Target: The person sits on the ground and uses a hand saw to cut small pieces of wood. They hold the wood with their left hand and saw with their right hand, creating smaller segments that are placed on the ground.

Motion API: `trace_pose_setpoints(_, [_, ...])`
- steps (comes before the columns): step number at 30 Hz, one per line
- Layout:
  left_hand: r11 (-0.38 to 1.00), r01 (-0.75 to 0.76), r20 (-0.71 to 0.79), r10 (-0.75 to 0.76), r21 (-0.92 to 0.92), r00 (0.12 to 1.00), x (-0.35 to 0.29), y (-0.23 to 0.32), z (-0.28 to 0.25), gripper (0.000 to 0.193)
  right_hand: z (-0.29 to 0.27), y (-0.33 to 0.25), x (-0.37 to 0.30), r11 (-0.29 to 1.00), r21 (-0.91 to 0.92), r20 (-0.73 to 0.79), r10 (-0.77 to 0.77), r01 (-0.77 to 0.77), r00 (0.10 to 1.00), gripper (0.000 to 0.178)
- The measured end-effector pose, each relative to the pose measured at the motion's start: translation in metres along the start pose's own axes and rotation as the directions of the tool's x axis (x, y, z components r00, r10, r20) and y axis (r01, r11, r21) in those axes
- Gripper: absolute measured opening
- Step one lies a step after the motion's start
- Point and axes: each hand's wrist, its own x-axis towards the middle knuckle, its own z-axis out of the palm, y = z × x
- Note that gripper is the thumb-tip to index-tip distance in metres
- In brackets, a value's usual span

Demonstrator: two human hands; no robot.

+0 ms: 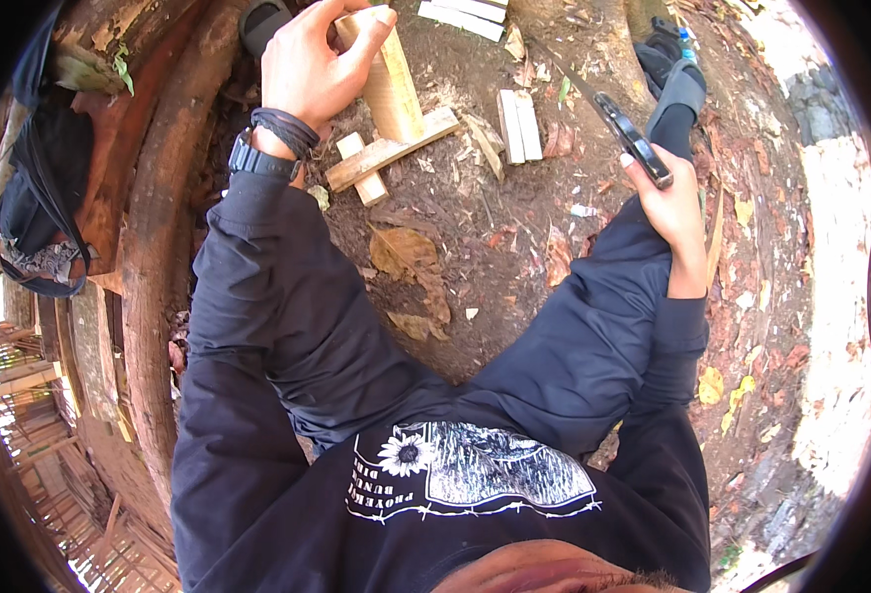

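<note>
My left hand (pixel 319 67), with a dark watch and cords at the wrist, is closed on the upper end of a pale wooden block (pixel 392 87). The block's lower end meets a wooden strip (pixel 396 148) lying slantwise on the ground. A shorter wood piece (pixel 361 170) crosses that strip. Over at the right, my right hand (pixel 670 203) is wrapped round the black handle of a long, narrow-bladed tool (pixel 621 124), which looks like a handsaw. Its blade points up and left, apart from the wood. My fingers partly hide the handle.
Short cut wood pieces (pixel 520 127) lie between my feet, with more pale pieces (pixel 463 16) farther off. Dry leaves (pixel 408 259) litter the soil. A thick log (pixel 173 198) runs along my left, beside a black bag (pixel 45 183). A sandaled foot (pixel 680 94) is at right.
</note>
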Motion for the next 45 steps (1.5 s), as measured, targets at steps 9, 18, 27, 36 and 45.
trace_pose_setpoints(9, [0.976, 0.176, 0.437, -0.216, 0.129, 0.873, -0.014, -0.048, 0.026, 0.038, 0.004, 0.013, 0.004, 0.999, 0.026, -0.07, -0.029, 0.03, 0.997, 0.028])
trace_pose_setpoints(18, [0.812, 0.494, 0.498, -0.303, -0.311, 0.812, 0.004, -0.078, 0.069, 0.043, 0.003, 0.004, -0.001, 0.997, 0.065, -0.085, 0.053, -0.048, 0.995, 0.032])
trace_pose_setpoints(27, [0.206, 0.921, 0.609, -0.699, -0.332, 0.376, -0.029, -0.108, 0.17, 0.062, -0.005, 0.01, 0.0, 0.997, 0.051, -0.059, 0.067, -0.064, 0.996, 0.031])
trace_pose_setpoints(36, [0.174, 0.9, 0.533, -0.755, -0.399, 0.382, 0.009, -0.137, 0.235, 0.071, -0.008, 0.01, -0.005, 0.998, 0.04, -0.031, 0.058, -0.056, 0.998, 0.025])
trace_pose_setpoints(45, [0.461, 0.84, 0.586, -0.609, -0.286, 0.534, 0.025, -0.166, 0.257, 0.092, -0.006, 0.004, -0.003, 0.997, 0.04, -0.016, 0.074, -0.073, 0.997, 0.025])
